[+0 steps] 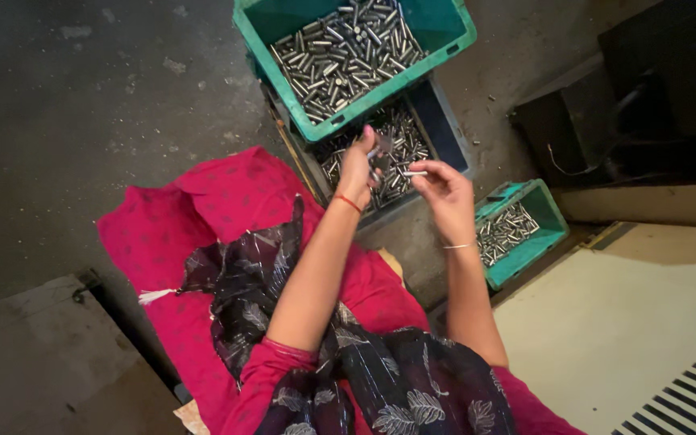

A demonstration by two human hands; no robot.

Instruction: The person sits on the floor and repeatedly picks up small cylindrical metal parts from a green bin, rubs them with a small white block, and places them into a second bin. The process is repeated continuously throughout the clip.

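Two bare hands are raised over a dark blue crate point(445, 129) which is full of small metal pins. The left hand point(358, 165) has a red thread around the wrist; its fingers are closed around a small dark tool point(382, 145) (I cannot tell exactly what kind of tool it is). Just beside it, the right hand point(445, 193) pinches one short silver pin point(415, 173) between the thumb and the first fingers, and the pin lies almost horizontal, with its free end pointing toward the left hand. The pin and the tool are near each other but I cannot tell if they touch. A thin bracelet sits on the right wrist.

On the far left there is a grey concrete floor point(82, 97), and lower a pink garment point(171, 234) with a dark scarf point(251, 274) over the lap. Above the hands, a large green crate point(283, 72) rests on top of the blue one, covering part of it, and it also holds many silver pins. To the right of the right hand, a smaller green crate point(553, 221) stands on the floor with some pins inside. Further right there is a pale flat surface point(622, 322) with dark slots at its corner.
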